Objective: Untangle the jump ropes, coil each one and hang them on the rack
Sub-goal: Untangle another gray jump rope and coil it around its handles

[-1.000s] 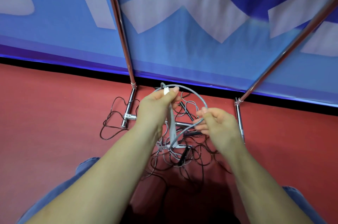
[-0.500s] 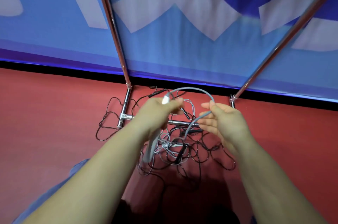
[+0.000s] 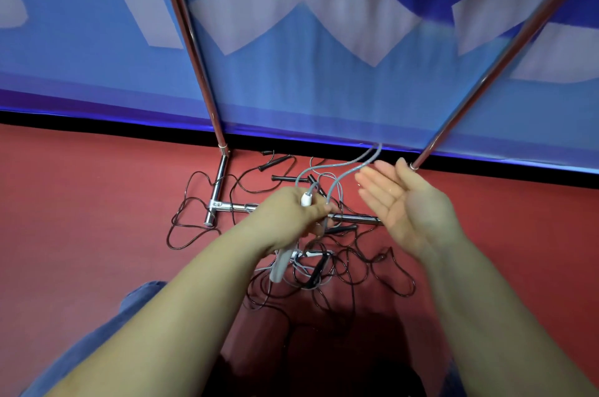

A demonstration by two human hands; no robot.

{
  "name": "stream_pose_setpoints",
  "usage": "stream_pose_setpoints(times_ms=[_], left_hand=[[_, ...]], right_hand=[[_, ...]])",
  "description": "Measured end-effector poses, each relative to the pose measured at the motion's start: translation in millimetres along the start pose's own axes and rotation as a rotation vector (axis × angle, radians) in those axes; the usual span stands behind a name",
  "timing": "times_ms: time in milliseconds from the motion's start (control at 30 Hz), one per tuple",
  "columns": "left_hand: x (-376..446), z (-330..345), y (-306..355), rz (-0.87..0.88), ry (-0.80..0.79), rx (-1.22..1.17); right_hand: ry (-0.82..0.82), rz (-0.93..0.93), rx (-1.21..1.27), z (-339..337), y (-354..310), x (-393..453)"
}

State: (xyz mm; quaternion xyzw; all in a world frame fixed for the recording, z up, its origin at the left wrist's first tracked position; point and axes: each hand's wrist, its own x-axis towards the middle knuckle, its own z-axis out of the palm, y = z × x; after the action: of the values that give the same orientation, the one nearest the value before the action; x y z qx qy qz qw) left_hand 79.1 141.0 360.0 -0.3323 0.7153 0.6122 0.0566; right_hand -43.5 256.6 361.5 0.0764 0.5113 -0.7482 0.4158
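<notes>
Grey jump rope [image 3: 337, 169] held at frame centre: left hand [image 3: 291, 218] grips its white handle [image 3: 281, 263] and strands, fingers curled round them. Rope loop arcs up and right, tip passing just above right hand [image 3: 402, 205], which is flat, palm up, fingers straight, holding nothing. Black ropes [image 3: 356, 270] lie tangled on red floor [image 3: 81, 202] below both hands, over chrome rack base [image 3: 216, 195].
</notes>
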Motion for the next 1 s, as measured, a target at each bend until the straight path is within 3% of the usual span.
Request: stream_pose_setpoints(times_ms=[67,133,200,267,400,500,633,767,867,1000], left_hand=[[0.9,-0.2,1.2,-0.025,0.043,-0.065],[4.5,-2.1,0.8,-0.045,0.112,-0.195],[6.0,-4.7,3.4,-0.07,0.154,-0.378],[6.3,-6.8,7.8,-0.093,0.153,-0.571],[5.4,-10.9,15.9,-0.11,0.084,-0.834],[7.3,-14.4,15.3,-0.066,0.092,-0.827],[8.5,-11.4,7.9,-0.008,0.154,-0.457],[6.0,-8.3,-3.3,0.019,0.056,0.047],[6.2,-5.4,-1.6,0.001,-0.021,-0.078],[1.9,-1.5,5.4,0.032,-0.118,-0.238]], right_hand=[[-0.024,0.005,-0.252,0.5,3.2,-0.7],[-0.061,-0.025,-0.731,-1.7,12.3,-1.4],[-0.201,-0.033,-1.112,-2.4,25.4,-4.0],[-0.342,0.018,-1.213,-1.6,35.1,-7.6],[-0.306,-0.126,-1.168,-0.2,36.1,-6.2],[-0.228,-0.164,-1.134,0.7,31.6,-4.2],[-0.166,-0.03,-0.815,7.8,21.3,-6.3],[-0.127,0.022,-0.378,8.3,8.5,-7.7],[-0.052,0.05,-0.133,6.9,2.3,-6.7],[0.018,0.041,0.012,2.9,-1.3,-3.4]])
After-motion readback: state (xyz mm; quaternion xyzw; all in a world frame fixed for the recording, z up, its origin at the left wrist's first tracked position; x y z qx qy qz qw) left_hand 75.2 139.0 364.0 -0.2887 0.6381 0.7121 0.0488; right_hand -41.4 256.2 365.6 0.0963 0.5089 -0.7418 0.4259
